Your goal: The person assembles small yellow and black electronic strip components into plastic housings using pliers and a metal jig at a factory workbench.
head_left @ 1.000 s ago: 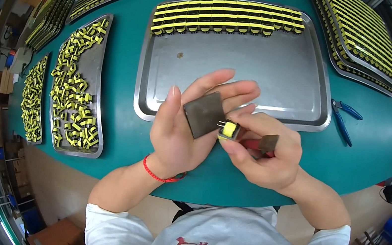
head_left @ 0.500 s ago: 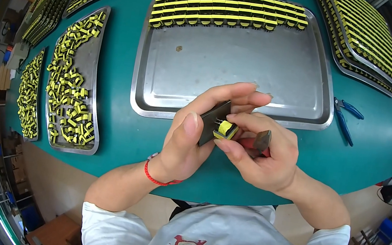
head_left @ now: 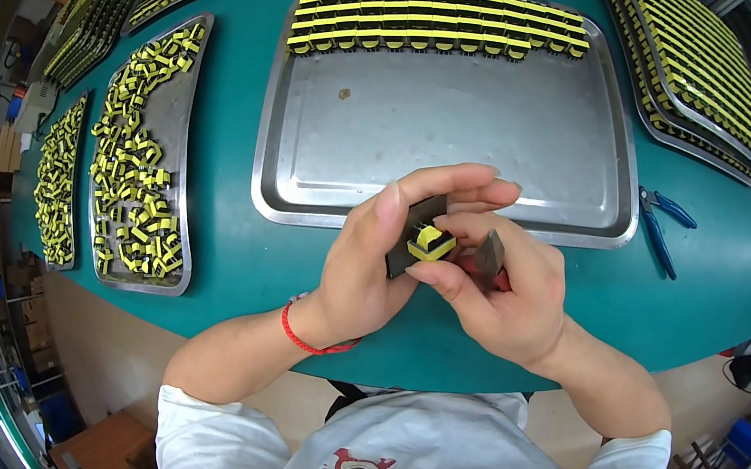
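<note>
My left hand is closed around a thin dark flat plate, its thumb standing up along the edge. Between the thumb and forefinger of my right hand is a small transformer with a black body and yellow tape. Its pin side is against or very close to the plate; whether the pins touch, I cannot tell. Tucked into the right palm is a red-handled tool with a dark metal head, perhaps pliers, mostly hidden by the fingers. Both hands are above the near edge of a large metal tray.
Rows of yellow-and-black transformers line that tray's far side. Left of it, another tray carries loose, jumbled ones. Blue-handled cutters lie to the right on the green table. Stacked full trays stand at the far right.
The plate and transformer have turned slightly, so more of the transformer's yellow top shows. My left thumb has risen, and the red-handled tool has tilted more upright in the right hand.
</note>
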The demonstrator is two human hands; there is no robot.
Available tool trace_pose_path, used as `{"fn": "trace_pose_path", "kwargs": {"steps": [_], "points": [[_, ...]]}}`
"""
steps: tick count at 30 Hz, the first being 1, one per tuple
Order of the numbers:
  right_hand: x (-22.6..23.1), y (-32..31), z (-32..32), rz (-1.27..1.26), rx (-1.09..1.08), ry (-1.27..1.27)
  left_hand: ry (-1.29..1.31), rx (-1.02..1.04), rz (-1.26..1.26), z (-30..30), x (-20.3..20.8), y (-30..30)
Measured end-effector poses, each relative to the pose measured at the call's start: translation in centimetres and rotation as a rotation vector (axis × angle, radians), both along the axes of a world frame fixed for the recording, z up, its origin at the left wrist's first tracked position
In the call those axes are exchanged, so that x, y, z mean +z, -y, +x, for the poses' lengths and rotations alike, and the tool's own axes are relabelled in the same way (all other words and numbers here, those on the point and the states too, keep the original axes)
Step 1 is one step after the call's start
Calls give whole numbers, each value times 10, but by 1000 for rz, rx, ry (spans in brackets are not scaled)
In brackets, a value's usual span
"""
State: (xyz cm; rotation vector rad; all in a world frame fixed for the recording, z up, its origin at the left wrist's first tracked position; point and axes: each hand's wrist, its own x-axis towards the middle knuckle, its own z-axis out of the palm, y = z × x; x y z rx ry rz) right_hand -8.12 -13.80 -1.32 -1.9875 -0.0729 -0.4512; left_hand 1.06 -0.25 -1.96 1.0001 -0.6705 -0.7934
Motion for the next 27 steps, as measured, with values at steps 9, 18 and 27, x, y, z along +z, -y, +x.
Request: {"fn": "trace_pose_path", "kwargs": {"steps": [9, 18, 27], "points": [[0, 6, 4, 305, -25, 13, -679, 63, -34, 9, 13, 0], [-2, 5, 0, 339, -33, -108, -657, 134, -12, 9, 16, 0], [1, 0, -5, 552, 135, -236, 414, 323, -65, 2, -1, 0]]}}
